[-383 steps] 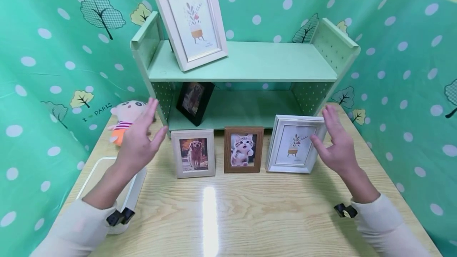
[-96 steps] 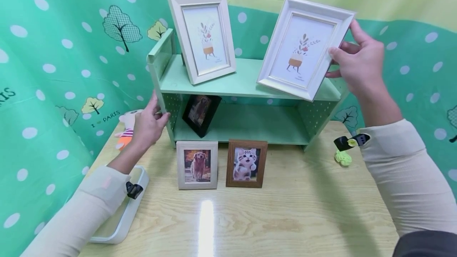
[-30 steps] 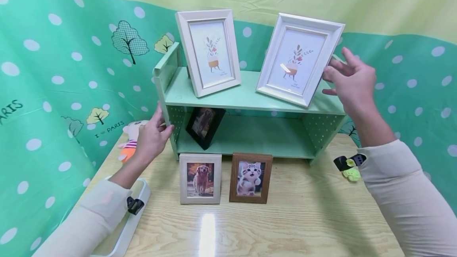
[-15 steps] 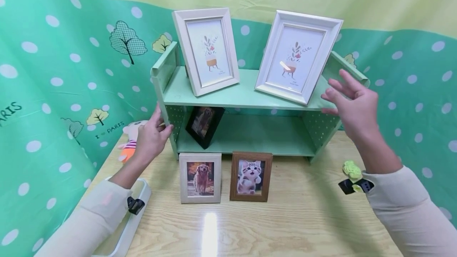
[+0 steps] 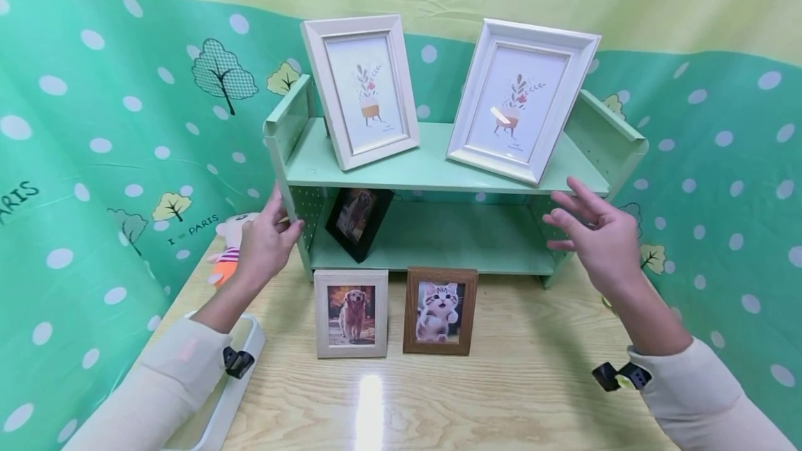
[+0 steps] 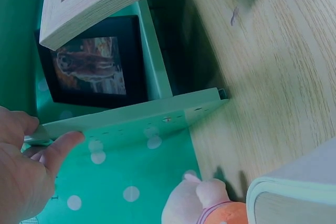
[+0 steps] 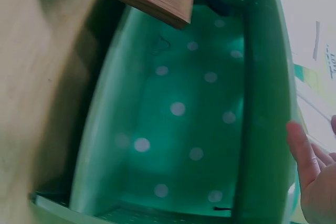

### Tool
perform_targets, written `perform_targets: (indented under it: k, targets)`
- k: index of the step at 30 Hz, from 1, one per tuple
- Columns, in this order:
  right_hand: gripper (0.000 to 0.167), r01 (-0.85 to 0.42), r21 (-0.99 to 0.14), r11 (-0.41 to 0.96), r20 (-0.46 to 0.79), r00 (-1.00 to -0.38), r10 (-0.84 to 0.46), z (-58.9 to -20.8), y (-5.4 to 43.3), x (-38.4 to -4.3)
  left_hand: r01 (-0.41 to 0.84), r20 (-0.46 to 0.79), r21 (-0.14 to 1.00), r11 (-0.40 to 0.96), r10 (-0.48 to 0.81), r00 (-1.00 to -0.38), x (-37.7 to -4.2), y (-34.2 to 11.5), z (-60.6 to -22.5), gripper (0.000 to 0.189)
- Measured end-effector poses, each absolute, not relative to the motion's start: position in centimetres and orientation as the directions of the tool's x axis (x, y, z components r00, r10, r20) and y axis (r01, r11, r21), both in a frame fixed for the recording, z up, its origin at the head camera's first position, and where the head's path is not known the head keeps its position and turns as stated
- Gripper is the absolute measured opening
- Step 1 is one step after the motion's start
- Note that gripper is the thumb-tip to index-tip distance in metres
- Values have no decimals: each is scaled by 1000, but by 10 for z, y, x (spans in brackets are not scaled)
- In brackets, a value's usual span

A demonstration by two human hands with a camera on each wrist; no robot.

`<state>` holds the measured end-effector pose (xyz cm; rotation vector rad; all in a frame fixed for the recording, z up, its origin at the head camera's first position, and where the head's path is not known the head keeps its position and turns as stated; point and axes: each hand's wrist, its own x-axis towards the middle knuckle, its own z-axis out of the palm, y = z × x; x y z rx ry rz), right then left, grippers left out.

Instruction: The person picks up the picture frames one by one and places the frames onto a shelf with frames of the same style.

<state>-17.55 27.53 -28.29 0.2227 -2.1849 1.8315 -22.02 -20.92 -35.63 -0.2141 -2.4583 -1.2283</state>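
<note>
My left hand (image 5: 266, 239) grips the left side panel (image 6: 131, 111) of a pale green two-tier shelf (image 5: 432, 165), its thumb on one face and fingers on the other. My right hand (image 5: 601, 242), fingers spread and holding nothing, hovers before the shelf's right end. On the upper tier, a white photo frame (image 5: 526, 99) with a potted-plant print leans at the right. A cream photo frame (image 5: 363, 92) with the same print stands left. A black photo frame (image 5: 359, 221) sits tilted on the lower tier. In the right wrist view, my right hand (image 7: 315, 177) is near the shelf edge.
On the table (image 5: 514, 381), before the shelf, stand a light wood frame (image 5: 352, 313) with a dog picture and a brown frame (image 5: 441, 310) with a kitten picture. A plush toy (image 5: 232, 246) and a white-rimmed tray (image 5: 241, 374) are at the left. Patterned cloth hangs behind.
The white frame went from the table to the upper tier in my right hand, which let go and moved down. My left hand took hold of the side panel earlier and stays there.
</note>
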Motion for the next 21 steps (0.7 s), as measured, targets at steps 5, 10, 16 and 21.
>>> perform_targets:
  k: [5,10,16,21]
  targets:
    - [65,-312,-930,194,321,-947,18,-299,274,-170,299,400,738,604,-35,-916,-218,-209,-357,94]
    - [62,-302,-927,221,305,-952,-23,-319,270,-166,299,401,735,608,-34,-916,-216,-209,-359,94]
    - [62,-260,-912,317,255,-965,-60,-341,263,-165,299,395,747,593,-35,-918,-218,-208,-361,93]
    - [64,-223,-915,336,210,-975,-74,-356,257,-167,313,415,735,602,-34,-909,-222,-209,-358,94]
